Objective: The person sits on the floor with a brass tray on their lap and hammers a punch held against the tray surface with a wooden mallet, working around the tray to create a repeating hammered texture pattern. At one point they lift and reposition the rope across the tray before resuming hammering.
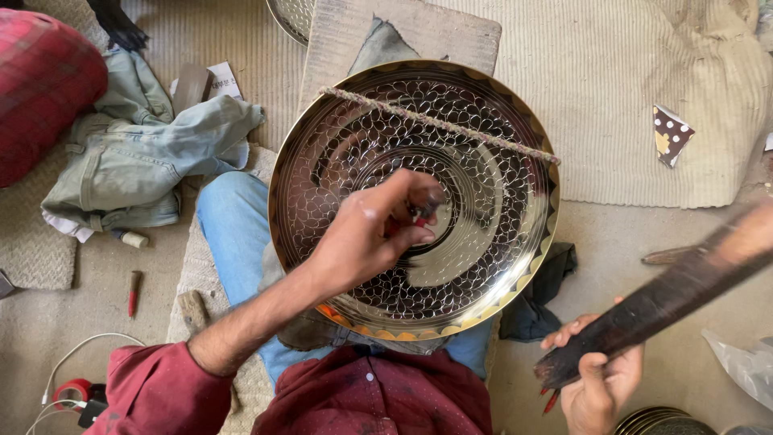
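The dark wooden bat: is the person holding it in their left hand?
No. The right hand grips the dark wooden bat; the left hand holds a small tool against the metal plate.

Bare tan floor [636,242], with a ribbed cream mat [612,89] spread beyond the big engraved metal plate [415,197]. Left of the plate, crumpled pale jeans [137,153] and a small red-handled tool [134,292] (lying loose). Right of it, dark cloth [547,290].

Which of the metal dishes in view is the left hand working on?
The large patterned metal dish propped on the lap: the left hand pinches a small tool against its centre. The other dishes, at the top edge and stacked bottom right, lie untouched.
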`<state>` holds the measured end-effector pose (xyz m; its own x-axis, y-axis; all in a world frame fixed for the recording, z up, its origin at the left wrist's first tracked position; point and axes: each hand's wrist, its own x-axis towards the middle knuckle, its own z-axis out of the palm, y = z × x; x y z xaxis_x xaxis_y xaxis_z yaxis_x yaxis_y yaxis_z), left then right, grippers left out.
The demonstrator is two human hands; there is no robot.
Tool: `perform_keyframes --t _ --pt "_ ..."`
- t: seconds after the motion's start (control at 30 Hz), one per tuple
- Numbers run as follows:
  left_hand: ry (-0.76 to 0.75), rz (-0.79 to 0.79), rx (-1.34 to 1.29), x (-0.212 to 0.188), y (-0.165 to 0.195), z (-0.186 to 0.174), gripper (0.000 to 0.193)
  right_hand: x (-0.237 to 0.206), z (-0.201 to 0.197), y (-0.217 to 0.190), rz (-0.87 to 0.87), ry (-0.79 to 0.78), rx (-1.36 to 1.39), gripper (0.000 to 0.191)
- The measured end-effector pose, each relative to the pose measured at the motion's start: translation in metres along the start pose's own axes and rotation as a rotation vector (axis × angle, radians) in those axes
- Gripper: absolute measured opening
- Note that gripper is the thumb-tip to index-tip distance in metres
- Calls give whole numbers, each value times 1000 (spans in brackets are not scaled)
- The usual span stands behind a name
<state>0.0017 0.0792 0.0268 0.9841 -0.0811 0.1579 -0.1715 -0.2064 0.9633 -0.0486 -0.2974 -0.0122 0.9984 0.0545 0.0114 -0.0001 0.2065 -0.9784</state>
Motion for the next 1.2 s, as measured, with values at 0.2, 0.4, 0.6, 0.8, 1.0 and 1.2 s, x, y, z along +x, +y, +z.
perform_keyframes --t 0.2,0.4,0.6,0.8,1.0,1.2 --pt "-85 38 23 2 5 2 42 5 23 -22 72 22 -180 61" --pt "-172 206 160 11 5 -1 50 7 25 -26 46 19 -368 63" --pt "-282 230 181 19 2 -2 54 11 36 -34 18 -8 -692 67" --pt "-429 173 263 28 0 0 54 12 52 -48 -131 -23 -375 93" --pt "-430 293 236 29 -3 -1 62 23 52 -53 -181 -12 -539 81" --pt "-367 268 273 19 -11 5 57 58 50 -60 -398 -353 -1216 80"
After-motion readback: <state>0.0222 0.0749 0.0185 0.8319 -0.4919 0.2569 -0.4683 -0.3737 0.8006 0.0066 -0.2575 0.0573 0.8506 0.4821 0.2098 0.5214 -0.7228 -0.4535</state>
